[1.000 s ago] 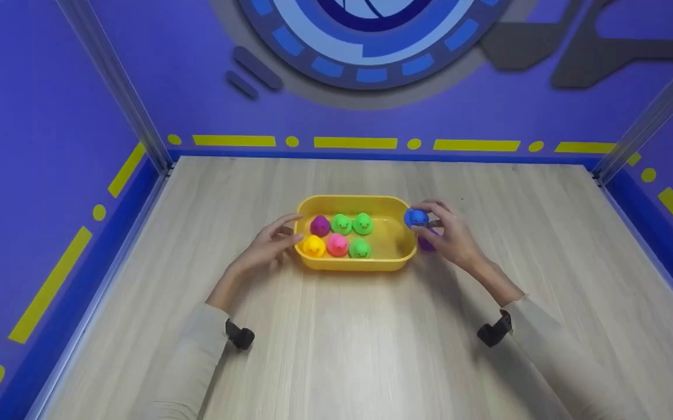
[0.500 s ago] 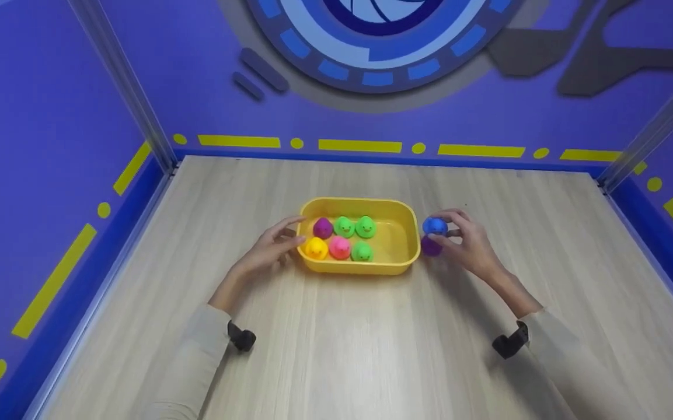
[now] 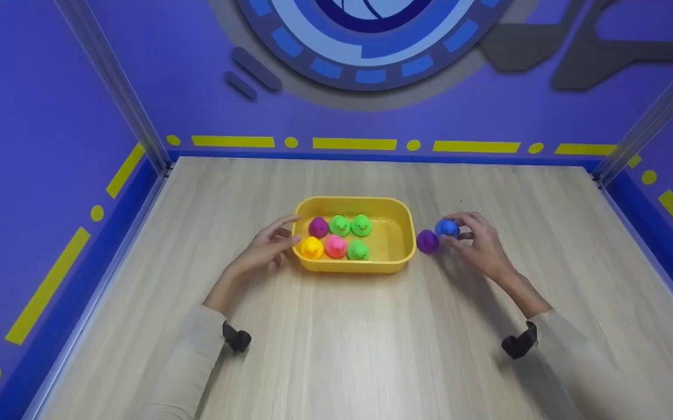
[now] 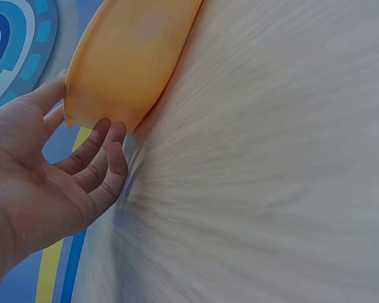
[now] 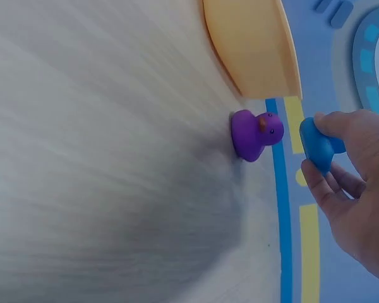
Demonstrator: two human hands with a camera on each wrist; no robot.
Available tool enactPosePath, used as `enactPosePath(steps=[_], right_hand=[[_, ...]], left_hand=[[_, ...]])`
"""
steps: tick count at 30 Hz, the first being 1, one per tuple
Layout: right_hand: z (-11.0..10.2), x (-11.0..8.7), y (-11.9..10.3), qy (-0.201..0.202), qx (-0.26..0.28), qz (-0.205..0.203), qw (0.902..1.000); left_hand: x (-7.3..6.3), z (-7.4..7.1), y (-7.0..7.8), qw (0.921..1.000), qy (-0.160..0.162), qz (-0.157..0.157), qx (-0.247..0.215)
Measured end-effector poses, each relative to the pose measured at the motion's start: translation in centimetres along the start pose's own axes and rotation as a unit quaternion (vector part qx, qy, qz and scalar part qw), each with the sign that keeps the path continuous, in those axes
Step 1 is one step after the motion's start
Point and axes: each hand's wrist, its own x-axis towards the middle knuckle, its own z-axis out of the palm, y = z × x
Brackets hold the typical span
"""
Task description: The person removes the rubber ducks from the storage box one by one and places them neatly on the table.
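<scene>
My right hand pinches a blue rubber duck between thumb and fingers, to the right of the yellow tub. A purple rubber duck stands on the table between that hand and the tub's right end. My left hand touches the tub's left end, thumb and forefinger spread at the rim. In the left wrist view, other fingertips rest near the outer wall. Inside the tub sit three green ducks, a pink duck, a yellow duck and another purple duck.
The ducks stand in two rows in the tub's left and middle part, and bare tub floor shows at its right. Pale wooden table surrounds the tub. Blue panels wall off the back and both sides.
My right hand has carried the blue duck from over the tub's right rim further right, revealing the purple duck outside. My left hand has stayed at the tub's left end.
</scene>
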Motion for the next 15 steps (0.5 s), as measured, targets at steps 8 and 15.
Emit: enactPosePath(steps=[8,15], right_hand=[[-0.5,-0.4,1.0,0.027,0.017,-0.011,0.9994],[-0.9,-0.8,-0.2,0.027,0.011,-0.009,0.9995]], left_hand=[[0.1,0.0,-0.2,0.9999,0.003,0.0,-0.015],[-0.1,0.0,-0.3,0.9998,0.005,-0.004,-0.02]])
